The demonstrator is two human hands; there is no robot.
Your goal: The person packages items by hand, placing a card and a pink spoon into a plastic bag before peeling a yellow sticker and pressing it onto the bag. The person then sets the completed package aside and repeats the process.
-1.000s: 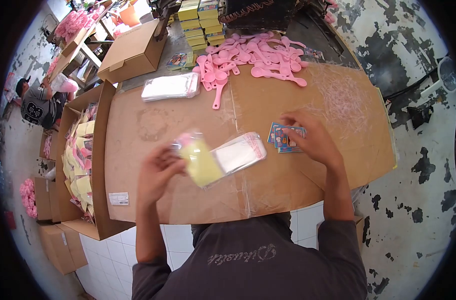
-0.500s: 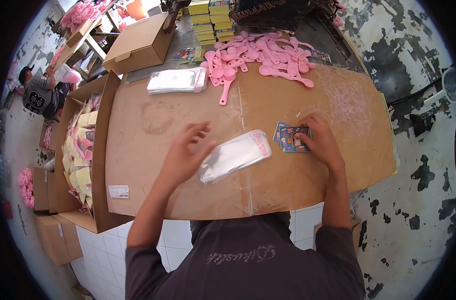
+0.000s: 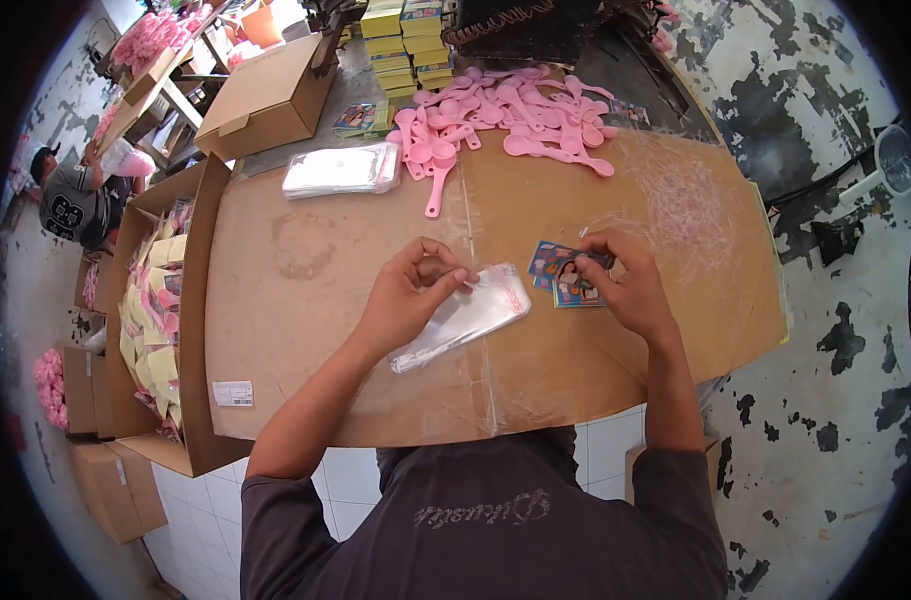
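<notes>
My left hand [image 3: 416,290] is over the upper left part of a stack of clear plastic bags [image 3: 476,318], thumb and fingers pinched together. Whatever lies between those fingertips is too small to make out. In my right hand [image 3: 626,285] is a colourful printed card [image 3: 577,285], gripped between thumb and fingers and tilted up. Just behind it, more printed cards [image 3: 544,262] lie on the cardboard table top. Beyond both hands is a heap of pink plastic measuring spoons [image 3: 516,110].
A second stack of clear bags [image 3: 341,170] lies at the back left. An open carton [image 3: 201,330] of packed items stands along the left edge. Behind are a closed box [image 3: 266,95] and stacked cards [image 3: 406,45]. Another person [image 3: 76,195] is at far left.
My left hand has moved right onto the bag stack and its fingers have closed into a pinch. My right hand has tilted a card up and shifted it slightly left.
</notes>
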